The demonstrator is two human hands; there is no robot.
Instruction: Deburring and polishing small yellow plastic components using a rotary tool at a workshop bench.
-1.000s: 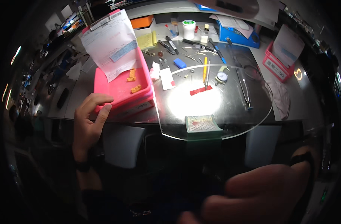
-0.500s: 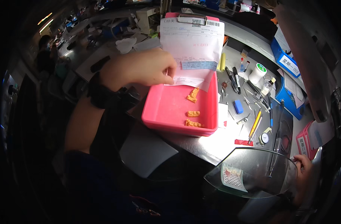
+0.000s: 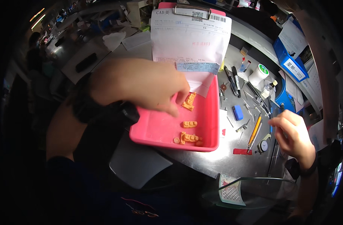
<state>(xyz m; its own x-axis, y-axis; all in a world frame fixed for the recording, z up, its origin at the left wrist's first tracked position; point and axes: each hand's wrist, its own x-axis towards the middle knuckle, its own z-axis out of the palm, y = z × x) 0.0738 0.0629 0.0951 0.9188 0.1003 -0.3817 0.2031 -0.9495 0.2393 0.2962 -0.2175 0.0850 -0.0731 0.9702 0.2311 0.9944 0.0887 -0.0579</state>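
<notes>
My left hand reaches over the pink tray, fingers bent and apart, with nothing visible between them. Closest to its fingertips is an orange dental model in the tray's far part. A smaller orange tooth piece lies nearer. Close to the front wall sit another dental model and a small round orange piece. To the right, my right hand hovers above the bench with loosely curled fingers, a gap between them, and no held thing showing.
A clipboard with a paper form stands at the tray's back. Right of it lie pens, a blue block, a yellow tool and a dial gauge. A clear curved glass sits in front, and blue bins stand at right.
My left hand has moved from the form's lower edge down over the tray. My right hand has risen from the clear glass's right edge to above the tools. The view has shifted slightly.
</notes>
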